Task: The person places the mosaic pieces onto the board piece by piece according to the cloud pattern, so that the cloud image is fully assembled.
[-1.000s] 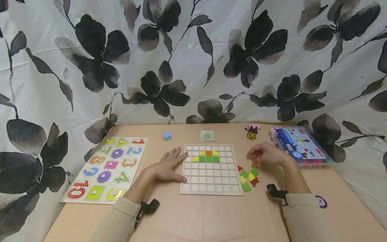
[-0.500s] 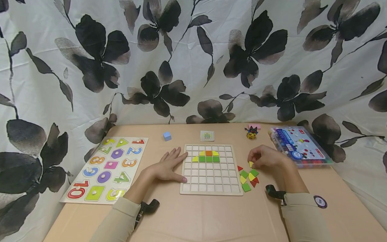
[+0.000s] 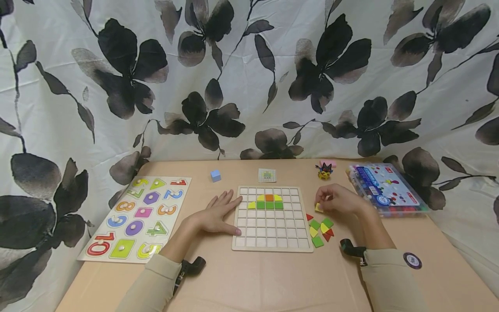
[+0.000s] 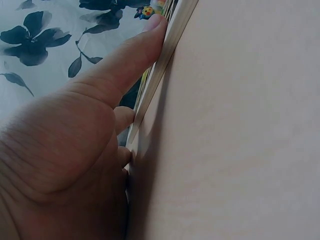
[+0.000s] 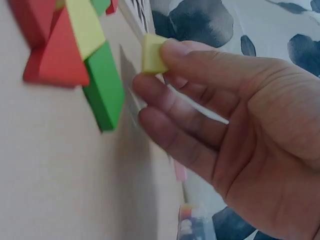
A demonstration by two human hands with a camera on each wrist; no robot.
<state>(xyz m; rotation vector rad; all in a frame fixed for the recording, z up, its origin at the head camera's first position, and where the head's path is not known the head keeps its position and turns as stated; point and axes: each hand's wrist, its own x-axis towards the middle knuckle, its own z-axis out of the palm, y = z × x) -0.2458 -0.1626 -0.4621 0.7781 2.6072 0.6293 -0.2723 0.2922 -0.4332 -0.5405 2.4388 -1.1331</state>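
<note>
My left hand (image 3: 212, 219) lies with its fingers spread at the left edge of a white grid board (image 3: 273, 232); in the left wrist view the thumb (image 4: 135, 55) presses along the board's edge. A row of green pieces (image 3: 270, 206) with yellow and orange pieces above it sits in the upper cells. Just off the board's right side, my right hand (image 3: 338, 200) pinches a small yellow block (image 5: 151, 54) between thumb and fingers, raised over the table. Loose green, red and yellow pieces lie below that hand, among them a green block (image 3: 317, 241).
A number-and-shape puzzle board (image 3: 142, 212) lies at the left. Along the back are a blue cube (image 3: 215, 175), a small pattern card (image 3: 267, 175) and a little yellow-and-black figure (image 3: 324, 171). A clear plastic case with a printed label (image 3: 390, 184) stands at the right rear.
The right hand has taken hold of the yellow block from the table and moved it slightly up and left toward the board. The left hand stays in place.
</note>
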